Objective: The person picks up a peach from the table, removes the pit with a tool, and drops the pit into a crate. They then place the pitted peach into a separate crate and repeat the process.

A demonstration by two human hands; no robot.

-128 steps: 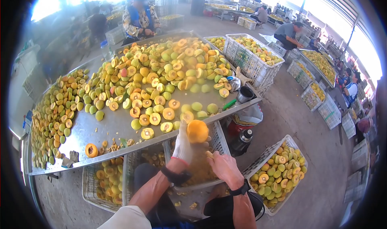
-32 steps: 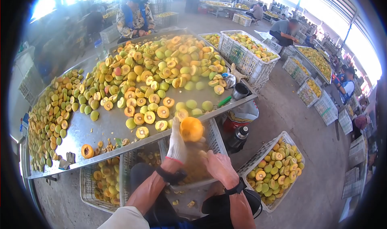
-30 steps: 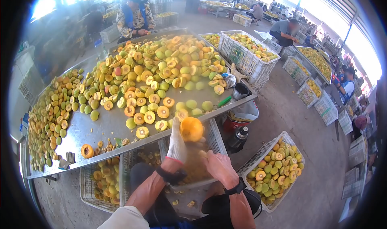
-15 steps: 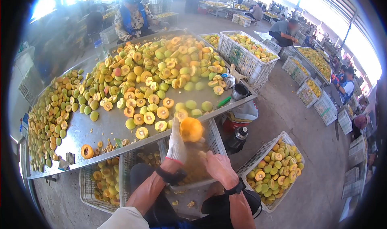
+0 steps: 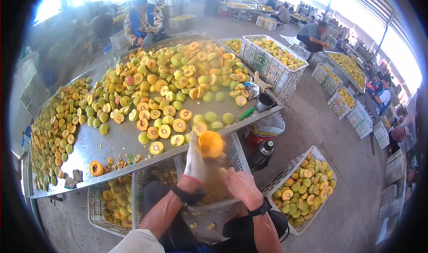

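My left hand, in a white knit glove, is closed around a hollowed yellow peach half at the near edge of the metal table. The peach's cupped orange inside shows toward me. My bare right hand is closed just below and to the right of it, over a white crate. Its fingertips are blurred by haze, so what they grip cannot be made out. Many cut peach halves lie on the table beyond my left hand, some with pits in them.
A crate of peach halves stands on the floor at right, near a black thermos. A metal cup and a green-handled tool lie at the table's right corner. A co-worker sits across the table.
My hands and the peach half stay almost in place. Across the table, the co-worker's gloved hand has come back from the right and is now in front of their body.
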